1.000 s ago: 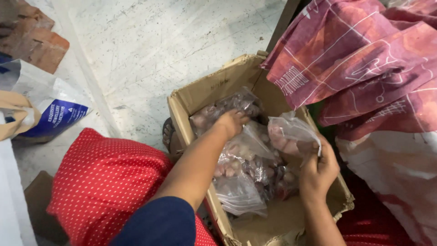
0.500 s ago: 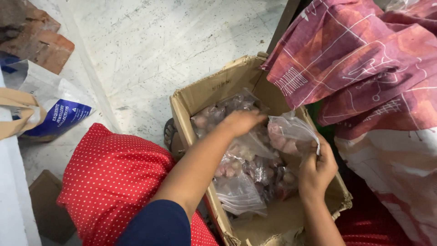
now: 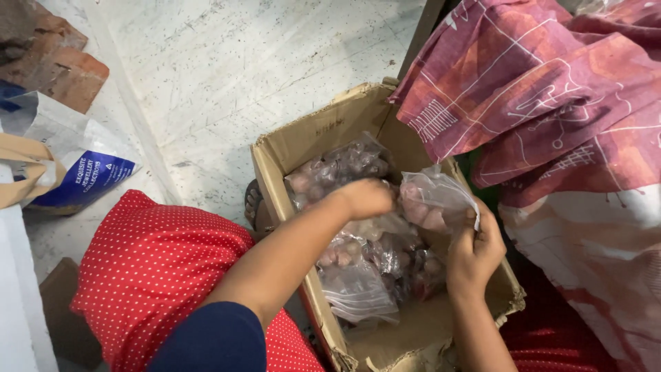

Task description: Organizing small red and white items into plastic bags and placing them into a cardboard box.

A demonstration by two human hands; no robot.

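Clear plastic bag (image 3: 437,200) of reddish pieces sits at the right wall of the cardboard box (image 3: 289,148). Right hand (image 3: 474,251) fingers (image 3: 475,219) pinch its right edge closed. Left hand (image 3: 365,198) fingers touch its left side; their grip cannot be told.

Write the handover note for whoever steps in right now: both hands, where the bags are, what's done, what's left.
Left hand: reaching into the open brown cardboard box, closed at the mouth of the small clear plastic bag of reddish round pieces.
Right hand: fingers pinch that bag's right edge, holding it up over the box.
In the box: several more clear bags of the same pieces, lying flat.
Done: those bags are filled and packed.
Left: the held bag is not yet laid down.
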